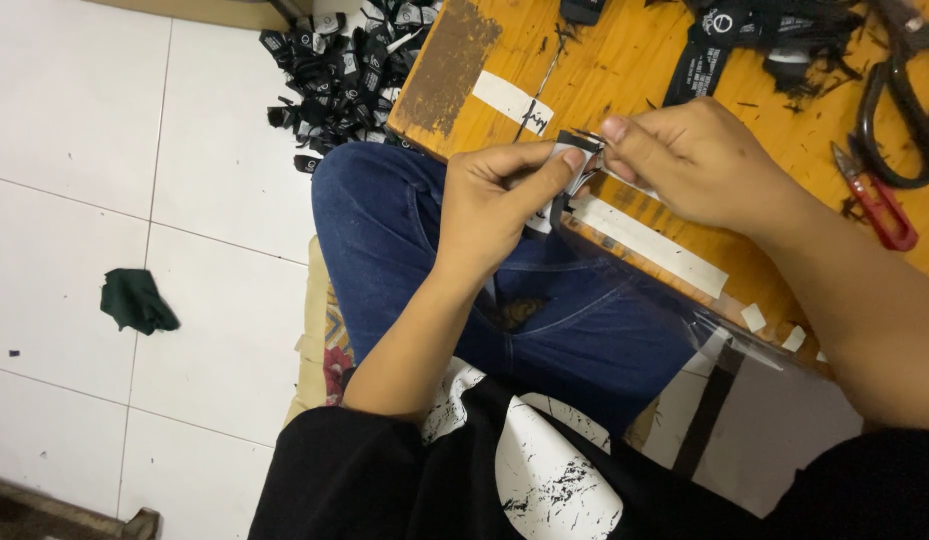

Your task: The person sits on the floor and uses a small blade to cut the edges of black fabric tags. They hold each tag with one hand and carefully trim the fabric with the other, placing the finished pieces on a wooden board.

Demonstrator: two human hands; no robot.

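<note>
both hands meet at the near edge of the wooden table (624, 60). the left hand (494, 200) pinches a small black-and-white label (566, 165) between thumb and fingers, and the right hand (684, 160) nips its other end, probably to fold it (the label is mostly hidden). one red thread snip (876, 200) and one pair of black scissors (899, 110) lie within reach; a heap of black labels (334, 70) sits on the floor.

left hand (494, 200) and right hand (684, 160) meet on small label (569, 165) at table edge (624, 215) | scissors (899, 110), snips (874, 205) on table right of hands | label pile (339, 70) on floor left of table | cloth scrap (136, 300) on floor far left
</note>
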